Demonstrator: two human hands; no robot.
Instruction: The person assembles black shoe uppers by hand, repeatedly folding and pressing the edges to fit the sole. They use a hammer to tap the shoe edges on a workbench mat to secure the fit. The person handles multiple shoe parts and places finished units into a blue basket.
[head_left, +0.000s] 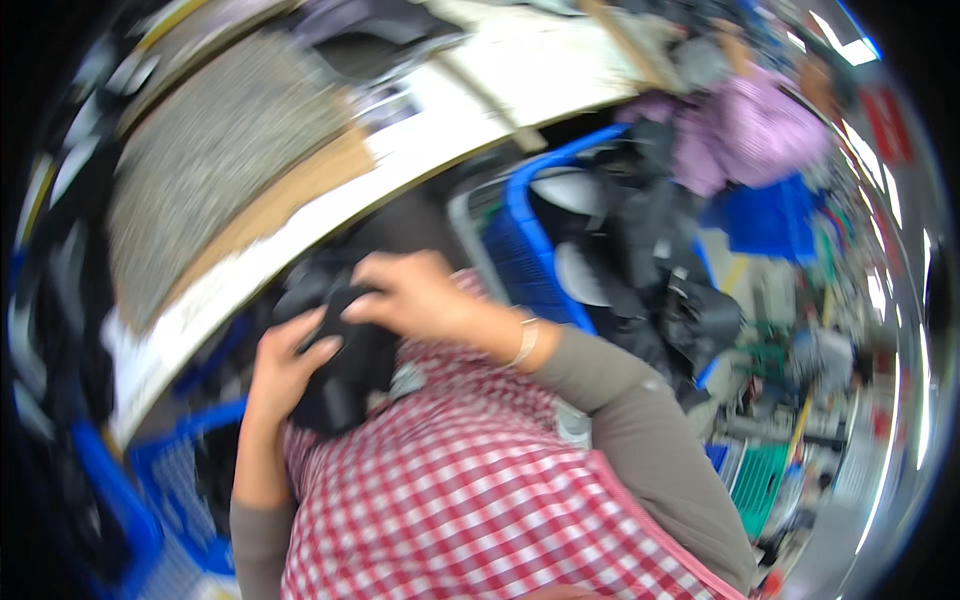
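Note:
A soft black piece (345,375), perhaps fabric or leather, lies bunched over my lap, against the red-and-white checked apron. Its exact kind is blurred. My left hand (285,365) grips its left side, thumb and fingers bent around the edge. From the right, my right hand (410,295) pinches the upper part of the same piece between thumb and fingers. Both hands are close together, just below the near edge of the white table (430,150). Folds hide the underside of the piece.
On the table lies a grey textured board (225,160) with a brown edge. A blue basket (520,200) full of black pieces stands to the right; another blue basket (175,470) is at lower left. A person in a pink checked sleeve (745,130) works at far right.

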